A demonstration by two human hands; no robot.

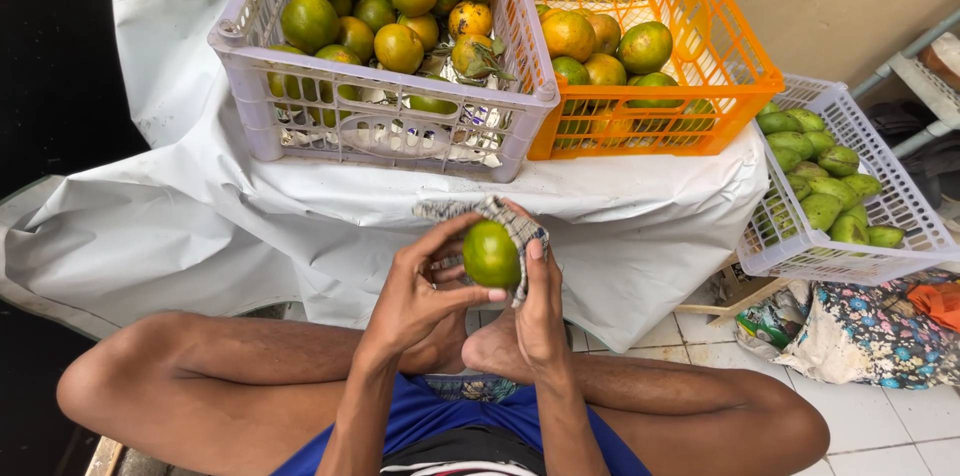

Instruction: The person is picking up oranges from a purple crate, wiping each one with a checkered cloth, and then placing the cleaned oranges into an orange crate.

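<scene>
I hold a green citrus fruit in front of me, above my crossed legs. My left hand cups the fruit from the left, thumb over its lower side. My right hand presses a checked cloth against the fruit's right and back side. The cloth wraps partly around the fruit. Both hands touch the fruit.
A lilac crate of green and orange citrus stands on a white sheet ahead. An orange crate with fewer fruits sits beside it on the right. A white basket of small green fruits rests at far right, above flowered fabric.
</scene>
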